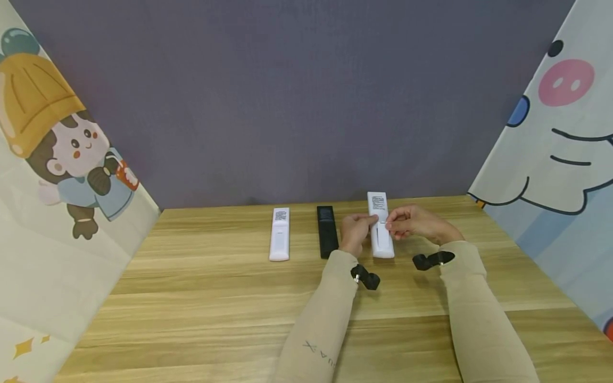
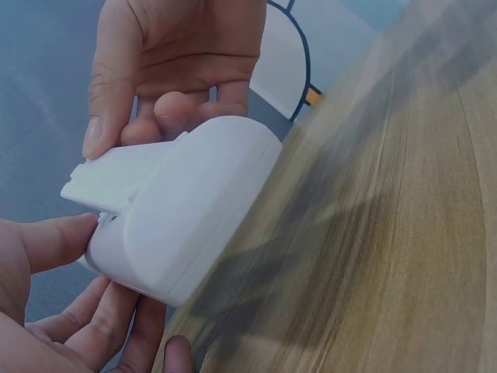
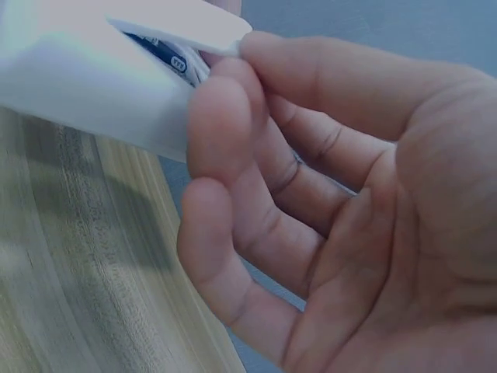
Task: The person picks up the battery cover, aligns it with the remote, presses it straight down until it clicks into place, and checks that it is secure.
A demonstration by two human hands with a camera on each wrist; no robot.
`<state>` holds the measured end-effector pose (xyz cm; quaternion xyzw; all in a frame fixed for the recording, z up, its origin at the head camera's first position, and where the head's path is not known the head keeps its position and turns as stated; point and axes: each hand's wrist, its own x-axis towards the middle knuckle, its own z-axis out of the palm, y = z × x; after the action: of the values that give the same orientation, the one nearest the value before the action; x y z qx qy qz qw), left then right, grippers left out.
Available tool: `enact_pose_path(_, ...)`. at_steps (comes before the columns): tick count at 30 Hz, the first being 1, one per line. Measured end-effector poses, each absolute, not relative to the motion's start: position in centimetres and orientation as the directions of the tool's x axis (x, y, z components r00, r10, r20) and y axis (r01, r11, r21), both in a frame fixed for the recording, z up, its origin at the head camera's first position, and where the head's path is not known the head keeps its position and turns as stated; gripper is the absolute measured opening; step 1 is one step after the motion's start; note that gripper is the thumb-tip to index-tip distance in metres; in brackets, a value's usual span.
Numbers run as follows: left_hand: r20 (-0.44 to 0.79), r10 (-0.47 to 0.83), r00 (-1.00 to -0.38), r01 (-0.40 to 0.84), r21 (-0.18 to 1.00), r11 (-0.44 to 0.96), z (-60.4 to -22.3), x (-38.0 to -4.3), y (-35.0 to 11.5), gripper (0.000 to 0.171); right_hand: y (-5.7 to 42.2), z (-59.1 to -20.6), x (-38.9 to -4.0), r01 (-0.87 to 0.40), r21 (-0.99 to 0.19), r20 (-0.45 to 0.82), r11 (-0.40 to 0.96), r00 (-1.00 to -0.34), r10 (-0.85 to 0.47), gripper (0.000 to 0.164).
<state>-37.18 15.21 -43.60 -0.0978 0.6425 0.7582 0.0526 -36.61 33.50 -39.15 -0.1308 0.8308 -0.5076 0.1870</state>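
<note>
A white remote control [image 1: 384,248] is face down, its far end towards the grey backdrop. My left hand [image 1: 354,232] grips its side, thumb on top and fingers underneath in the left wrist view. Between thumb and fingers, my right hand [image 1: 417,222] pinches the edge of its battery cover [image 2: 116,175]. The cover is tilted up at one end, with its other end still against the remote's back. Through the gap, the right wrist view shows part of a dark blue battery [image 3: 161,54]. The rest of the compartment is hidden.
Left of my hands, a black remote control [image 1: 328,234] lies on the wooden table [image 1: 201,303]. Farther left is another white remote control [image 1: 280,235], back side up. A grey backdrop [image 1: 287,106] stands behind, with printed panels on both sides.
</note>
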Motion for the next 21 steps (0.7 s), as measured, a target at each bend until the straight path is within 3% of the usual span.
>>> enact_pose_path(21,-0.220,-0.056,-0.974,-0.209,0.965,-0.157,-43.64,-37.15,15.20,0.009,33.14,-39.46,-36.93,-0.015,-0.823,-0.214,0.567,-0.918,-0.334,0.029)
